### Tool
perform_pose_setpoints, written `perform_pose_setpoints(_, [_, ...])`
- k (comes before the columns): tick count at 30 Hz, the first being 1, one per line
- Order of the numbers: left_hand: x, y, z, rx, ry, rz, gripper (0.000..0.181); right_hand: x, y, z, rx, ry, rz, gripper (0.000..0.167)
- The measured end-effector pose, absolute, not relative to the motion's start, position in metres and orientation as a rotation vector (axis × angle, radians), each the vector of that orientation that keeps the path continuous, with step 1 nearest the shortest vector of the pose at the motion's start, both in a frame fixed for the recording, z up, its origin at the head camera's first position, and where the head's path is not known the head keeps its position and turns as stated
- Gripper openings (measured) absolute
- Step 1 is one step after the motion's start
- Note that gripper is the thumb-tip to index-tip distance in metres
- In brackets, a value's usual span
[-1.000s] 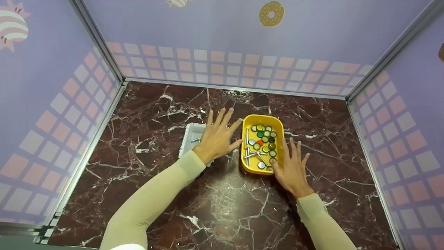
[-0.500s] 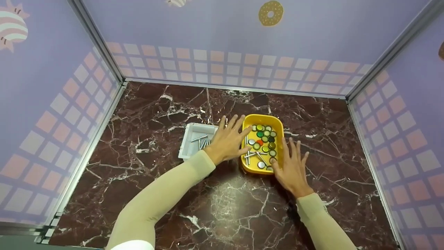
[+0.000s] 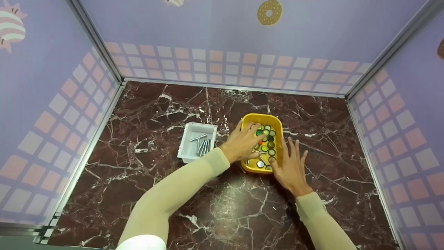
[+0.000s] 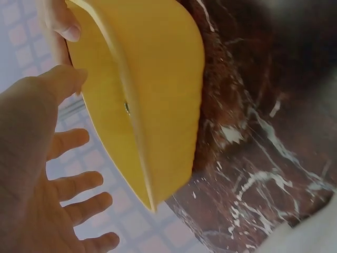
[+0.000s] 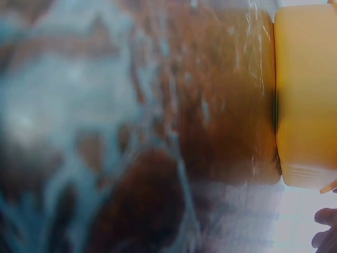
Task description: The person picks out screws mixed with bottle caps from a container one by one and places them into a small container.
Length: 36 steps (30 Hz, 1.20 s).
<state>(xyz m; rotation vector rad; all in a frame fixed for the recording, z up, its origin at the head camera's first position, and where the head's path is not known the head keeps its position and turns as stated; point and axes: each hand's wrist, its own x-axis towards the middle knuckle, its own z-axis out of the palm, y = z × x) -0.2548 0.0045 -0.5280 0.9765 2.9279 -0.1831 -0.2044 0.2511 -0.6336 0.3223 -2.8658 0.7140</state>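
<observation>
In the head view a yellow tub (image 3: pixel 266 118) stands right of the middle, holding several bottle caps (image 3: pixel 272 152) and a few slender silver metal rods (image 3: pixel 263 159). My left hand (image 3: pixel 241 143) reaches over its left rim, fingers spread above the contents and covering part of them. Nothing shows in its grasp; the left wrist view has these fingers (image 4: pixel 76 185) apart beside the tub's wall. My right hand (image 3: pixel 291 173) rests at the tub's right side, thumb over the near corner, other fingers straight. The right wrist view catches only the tub's outer side (image 5: pixel 310 95).
Left of the tub stands a white box (image 3: pixel 186 147) with several silver rods (image 3: pixel 204 147) in it. Dark red marble-patterned tabletop (image 3: pixel 156 187) lies under everything. Purple panels (image 3: pixel 208 31) in metal frames enclose the back and both sides.
My left hand has moved right, from over the white box to over the yellow tub, uncovering the box and its rods. My right hand has stayed in place.
</observation>
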Motion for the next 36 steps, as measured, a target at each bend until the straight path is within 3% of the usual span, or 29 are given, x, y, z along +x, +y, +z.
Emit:
perform_pose_setpoints(12, [-0.26,0.039,-0.532,1.061,2.868,-0.241,0.064,-0.205,0.251,-0.634,0.321,-2.869,0.702,0.092])
perform_pose_setpoints(27, [-0.272,0.068,-0.556,0.948,2.818,-0.239,0.031,-0.204,0.251,-0.636,0.319,-2.838,0.716,0.09])
perform_pose_setpoints(36, [-0.267,0.068,-0.55,0.814,2.78,-0.171,0.028,-0.204,0.25,-0.637,0.315,-2.839,0.722,0.089])
